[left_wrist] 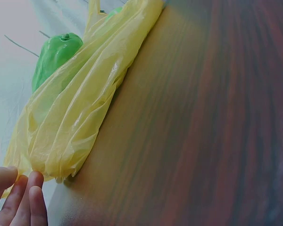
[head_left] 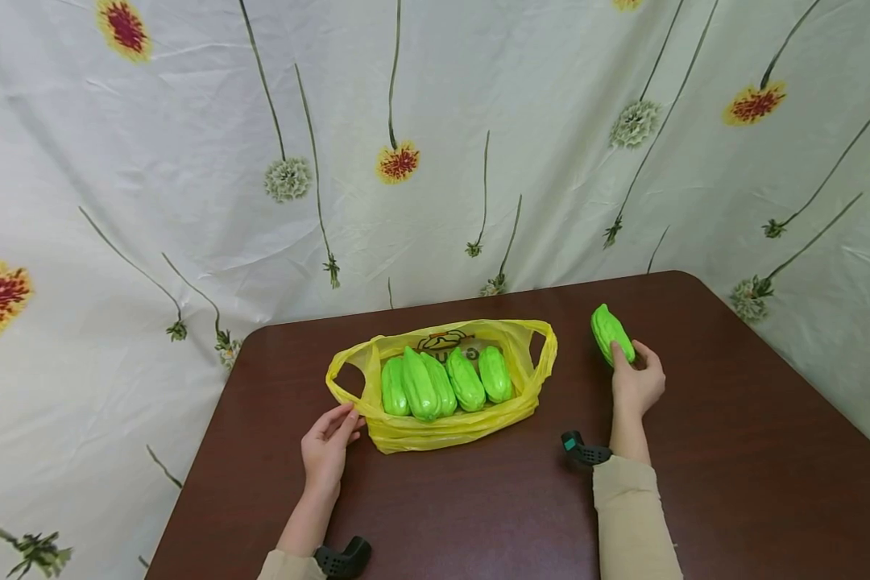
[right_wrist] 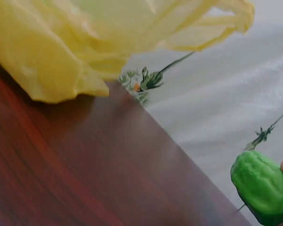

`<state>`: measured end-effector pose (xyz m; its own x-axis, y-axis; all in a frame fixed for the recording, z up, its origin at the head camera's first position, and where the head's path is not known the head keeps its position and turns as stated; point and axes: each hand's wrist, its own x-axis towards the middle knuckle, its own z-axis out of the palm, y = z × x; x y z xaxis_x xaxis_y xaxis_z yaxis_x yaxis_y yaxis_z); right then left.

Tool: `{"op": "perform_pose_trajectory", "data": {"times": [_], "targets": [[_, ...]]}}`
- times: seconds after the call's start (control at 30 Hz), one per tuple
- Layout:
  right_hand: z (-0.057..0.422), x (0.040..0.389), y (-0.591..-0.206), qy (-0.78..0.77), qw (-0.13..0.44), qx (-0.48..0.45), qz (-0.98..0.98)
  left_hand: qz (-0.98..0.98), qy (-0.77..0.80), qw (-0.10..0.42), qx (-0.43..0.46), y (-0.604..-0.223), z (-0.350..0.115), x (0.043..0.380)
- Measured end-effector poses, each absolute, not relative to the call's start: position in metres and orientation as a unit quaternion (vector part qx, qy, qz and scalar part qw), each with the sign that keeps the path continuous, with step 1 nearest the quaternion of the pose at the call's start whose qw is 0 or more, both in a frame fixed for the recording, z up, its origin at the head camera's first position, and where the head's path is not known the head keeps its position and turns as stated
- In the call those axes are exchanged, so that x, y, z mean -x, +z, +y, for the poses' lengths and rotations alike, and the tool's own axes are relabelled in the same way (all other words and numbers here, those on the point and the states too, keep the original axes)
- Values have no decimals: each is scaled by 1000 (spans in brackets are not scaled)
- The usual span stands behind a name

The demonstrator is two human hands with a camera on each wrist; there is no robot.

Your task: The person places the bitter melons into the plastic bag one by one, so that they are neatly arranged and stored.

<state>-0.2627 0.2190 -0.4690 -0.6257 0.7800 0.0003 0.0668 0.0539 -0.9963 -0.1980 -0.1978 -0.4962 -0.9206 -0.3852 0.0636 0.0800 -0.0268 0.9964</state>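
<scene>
A yellow plastic bag [head_left: 449, 436] lies on the table with its mouth spread wide, and several glossy bright green ridged gourds [head_left: 466, 380] sit inside it. My left hand [head_left: 328, 445] pinches the bag's near left edge, below one handle loop; in the left wrist view thumb and fingertips [left_wrist: 36, 177] meet at the plastic. To the right of the bag, my right hand [head_left: 638, 382] holds another green gourd [head_left: 611, 333] by its lower end, thumb on one side. That gourd [right_wrist: 263, 188] shows at the lower right of the right wrist view, clear of the bag.
The dark brown table [head_left: 478, 507] has rounded far corners. Behind it hangs a whitish cloth [head_left: 435, 225] printed with flowers. Each wrist wears a black strapped device [head_left: 584, 449].
</scene>
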Motion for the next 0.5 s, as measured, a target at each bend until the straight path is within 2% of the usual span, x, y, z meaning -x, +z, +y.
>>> {"op": "perform_pose_trajectory", "data": {"times": [0.27,0.5], "targets": [[208,263,-452,634,345,278,-634,-679,-708,164,-109,-496,-198,199],[191,260,-432,664,359,233,-613,-679,-707,165,-106,-496,-198,198]]}}
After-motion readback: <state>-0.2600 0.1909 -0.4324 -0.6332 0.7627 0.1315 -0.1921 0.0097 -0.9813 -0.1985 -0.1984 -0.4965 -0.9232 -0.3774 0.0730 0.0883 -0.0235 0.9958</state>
